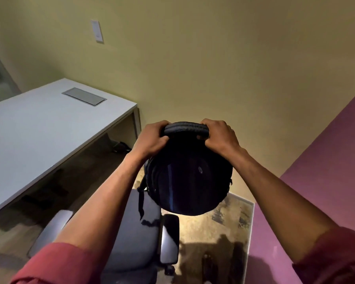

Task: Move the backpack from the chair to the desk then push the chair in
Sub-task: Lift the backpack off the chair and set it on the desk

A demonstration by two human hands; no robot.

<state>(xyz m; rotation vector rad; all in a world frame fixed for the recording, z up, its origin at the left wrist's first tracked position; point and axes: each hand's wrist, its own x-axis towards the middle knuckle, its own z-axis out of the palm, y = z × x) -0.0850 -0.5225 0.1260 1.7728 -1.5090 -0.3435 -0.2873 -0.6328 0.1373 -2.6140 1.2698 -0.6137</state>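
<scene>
In the head view, a dark backpack [190, 181] is held up in the air by its padded top handle [186, 129], with both hands wrapped around that handle. The left hand [152, 140] is clenched on the handle's left end and the right hand [219, 138] on its right end, the fingers curled over the top. Both forearms are bare and reach in from the near edge, with red sleeves [55, 265] pushed up near the elbows.

The backpack is seen hanging clear above the chair [131, 232], not resting on it; a loose strap [140, 201] dangles from its left side down towards the seat. The grey chair seat is seen below and slightly left of the bag, with a padded armrest [169, 238] on its right side and another on its left, near the left forearm.

The white table [39, 136] is seen to the left, well apart from the backpack, its right end near a yellow wall [193, 58]. A grey rectangular cover plate [84, 96] is set into the far part of the tabletop. A white switch plate [96, 30] is fixed on the wall above. A purple wall [316, 181] runs along the right side, and mottled floor [213, 232] is visible beneath the bag.
</scene>
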